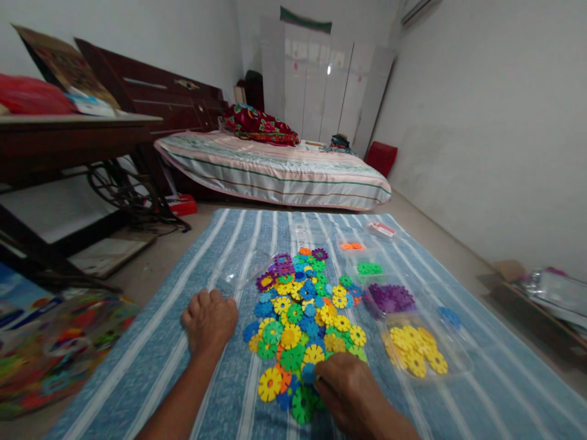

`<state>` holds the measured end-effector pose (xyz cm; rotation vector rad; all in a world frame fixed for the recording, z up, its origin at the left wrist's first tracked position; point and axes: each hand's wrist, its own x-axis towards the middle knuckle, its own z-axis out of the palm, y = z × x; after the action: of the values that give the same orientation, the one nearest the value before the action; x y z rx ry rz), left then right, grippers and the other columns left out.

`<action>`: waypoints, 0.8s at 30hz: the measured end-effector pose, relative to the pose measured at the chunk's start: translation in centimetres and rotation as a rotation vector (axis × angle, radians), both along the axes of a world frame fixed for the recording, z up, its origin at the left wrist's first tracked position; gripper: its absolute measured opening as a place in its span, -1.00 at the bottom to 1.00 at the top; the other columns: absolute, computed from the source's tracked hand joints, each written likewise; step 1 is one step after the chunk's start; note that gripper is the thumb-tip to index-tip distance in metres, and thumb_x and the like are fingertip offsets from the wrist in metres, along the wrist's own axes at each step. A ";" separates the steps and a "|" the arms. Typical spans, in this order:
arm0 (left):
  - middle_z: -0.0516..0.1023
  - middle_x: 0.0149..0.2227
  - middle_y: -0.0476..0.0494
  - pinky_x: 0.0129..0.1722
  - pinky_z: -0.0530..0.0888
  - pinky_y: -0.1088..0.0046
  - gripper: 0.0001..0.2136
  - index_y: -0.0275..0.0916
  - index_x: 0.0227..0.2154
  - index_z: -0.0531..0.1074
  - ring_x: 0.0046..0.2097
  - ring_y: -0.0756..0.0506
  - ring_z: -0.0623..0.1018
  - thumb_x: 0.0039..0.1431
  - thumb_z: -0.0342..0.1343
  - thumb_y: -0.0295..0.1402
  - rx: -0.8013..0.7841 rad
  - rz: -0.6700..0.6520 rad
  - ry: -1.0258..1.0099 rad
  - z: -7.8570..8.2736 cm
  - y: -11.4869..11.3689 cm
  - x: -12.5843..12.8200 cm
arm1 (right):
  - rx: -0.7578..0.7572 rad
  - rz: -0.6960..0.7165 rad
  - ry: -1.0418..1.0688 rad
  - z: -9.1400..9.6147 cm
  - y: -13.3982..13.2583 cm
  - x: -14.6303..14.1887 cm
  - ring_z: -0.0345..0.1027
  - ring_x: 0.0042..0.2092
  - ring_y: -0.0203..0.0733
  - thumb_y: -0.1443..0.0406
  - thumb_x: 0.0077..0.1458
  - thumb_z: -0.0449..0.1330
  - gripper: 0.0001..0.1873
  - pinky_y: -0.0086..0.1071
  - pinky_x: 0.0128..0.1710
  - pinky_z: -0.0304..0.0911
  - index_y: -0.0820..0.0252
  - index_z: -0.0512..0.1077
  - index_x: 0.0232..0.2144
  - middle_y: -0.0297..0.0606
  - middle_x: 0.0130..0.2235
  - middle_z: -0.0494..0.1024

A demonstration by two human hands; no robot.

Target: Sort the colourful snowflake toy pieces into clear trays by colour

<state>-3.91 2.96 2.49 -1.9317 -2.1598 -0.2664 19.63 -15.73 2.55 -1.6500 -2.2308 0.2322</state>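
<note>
A heap of flower-shaped plastic discs [291, 336] in yellow, green, blue, orange and purple is spread over the striped cloth. My right hand [348, 388] is at the near edge of the heap, its thumb and fingers pinched at a blue disc [309, 373]. Part of that disc is hidden by the fingers. To the left of the heap my left hand [211, 321] rests on the cloth, fingers curled in, with nothing visible in it. On the right, a clear box of yellow discs [461, 360] stands nearest, and a box of purple discs [373, 311] is behind it.
Farther back are boxes with green pieces [369, 269] and orange pieces [352, 246]. A blue disc [449, 316] lies right of the boxes. A clear lid [243, 269] lies behind my left hand. A bed [275, 174] and a sewing-machine table [77, 140] stand beyond.
</note>
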 end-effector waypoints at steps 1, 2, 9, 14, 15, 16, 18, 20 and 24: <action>0.44 -0.05 -0.49 -0.03 0.27 0.15 -0.59 -0.46 -0.12 0.43 0.08 -0.34 0.35 0.24 -0.21 -0.28 -0.001 0.002 -0.001 0.0 0.0 0.0 | 0.050 -0.028 0.017 -0.7 -0.4 0.4 0.37 -0.36 -0.27 0.34 0.19 0.02 -0.80 -0.43 -0.36 0.08 0.12 0.36 -0.45 -0.33 -0.42 0.51; 0.44 -0.05 -0.48 -0.03 0.27 0.15 -0.60 -0.46 -0.12 0.43 0.07 -0.33 0.35 0.24 -0.21 -0.28 -0.005 0.004 -0.002 -0.1 0.0 0.1 | 0.100 -0.053 0.032 -1.4 -0.7 0.8 0.35 -0.38 -0.27 0.34 0.22 0.00 -0.77 -0.42 -0.37 0.07 0.12 0.36 -0.46 -0.33 -0.44 0.50; 0.44 -0.03 -0.45 -0.04 0.28 0.15 -0.61 -0.43 -0.11 0.43 0.07 -0.32 0.35 0.22 -0.19 -0.29 0.003 0.024 -0.001 -0.3 0.0 0.4 | 0.343 -0.252 0.089 -2.7 -1.6 3.9 0.31 -0.36 -0.21 0.33 0.29 -0.05 -0.72 -0.37 -0.33 0.11 0.14 0.37 -0.43 -0.25 -0.42 0.48; 0.44 -0.05 -0.45 -0.04 0.28 0.15 -0.60 -0.45 -0.12 0.42 0.07 -0.33 0.35 0.23 -0.21 -0.27 0.001 0.015 -0.008 -0.5 0.2 0.3 | 0.308 -0.316 0.096 -2.7 -1.7 4.2 0.32 -0.29 -0.18 0.34 0.27 -0.01 -0.76 -0.35 -0.28 0.15 0.13 0.37 -0.42 -0.22 -0.36 0.48; 0.44 -0.05 -0.45 -0.04 0.28 0.16 -0.60 -0.44 -0.12 0.42 0.07 -0.33 0.35 0.23 -0.21 -0.27 0.001 0.015 -0.007 -0.6 0.2 0.3 | 0.305 -0.325 0.095 -2.8 -1.7 4.3 0.32 -0.28 -0.17 0.35 0.27 -0.01 -0.77 -0.34 -0.27 0.16 0.13 0.36 -0.42 -0.22 -0.35 0.48; 0.44 -0.05 -0.45 -0.04 0.28 0.16 -0.60 -0.44 -0.12 0.42 0.08 -0.34 0.35 0.23 -0.21 -0.27 0.000 0.015 -0.005 -0.6 0.2 0.3 | 0.302 -0.334 0.094 -2.8 -1.7 4.4 0.32 -0.28 -0.17 0.35 0.27 -0.01 -0.77 -0.34 -0.27 0.17 0.13 0.36 -0.43 -0.22 -0.35 0.47; 0.44 -0.05 -0.45 -0.04 0.28 0.16 -0.61 -0.44 -0.12 0.41 0.08 -0.34 0.35 0.23 -0.21 -0.28 -0.004 0.016 -0.004 -0.6 0.3 0.3 | 0.294 -0.341 0.096 -3.0 -1.7 4.5 0.31 -0.27 -0.16 0.36 0.26 -0.01 -0.76 -0.33 -0.26 0.17 0.13 0.35 -0.44 -0.22 -0.35 0.47; 0.44 -0.06 -0.44 -0.04 0.28 0.16 -0.61 -0.44 -0.12 0.41 0.07 -0.33 0.35 0.23 -0.21 -0.28 -0.006 0.019 -0.006 -0.6 0.3 0.4 | 0.281 -0.335 0.099 -3.0 -1.6 4.7 0.31 -0.27 -0.16 0.35 0.26 0.00 -0.77 -0.33 -0.25 0.18 0.14 0.35 -0.44 -0.21 -0.35 0.46; 0.44 -0.04 -0.45 -0.03 0.28 0.15 -0.62 -0.43 -0.12 0.42 0.08 -0.34 0.35 0.22 -0.19 -0.28 -0.004 0.017 -0.015 -0.6 0.2 0.4 | 0.273 -0.322 0.106 -3.1 -1.5 4.7 0.30 -0.24 -0.16 0.35 0.26 0.01 -0.78 -0.33 -0.23 0.19 0.15 0.36 -0.43 -0.20 -0.33 0.47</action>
<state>-3.50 3.21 1.87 -1.9184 -2.1872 -0.2746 24.35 -17.19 -0.55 -1.7649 -1.7947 -0.0643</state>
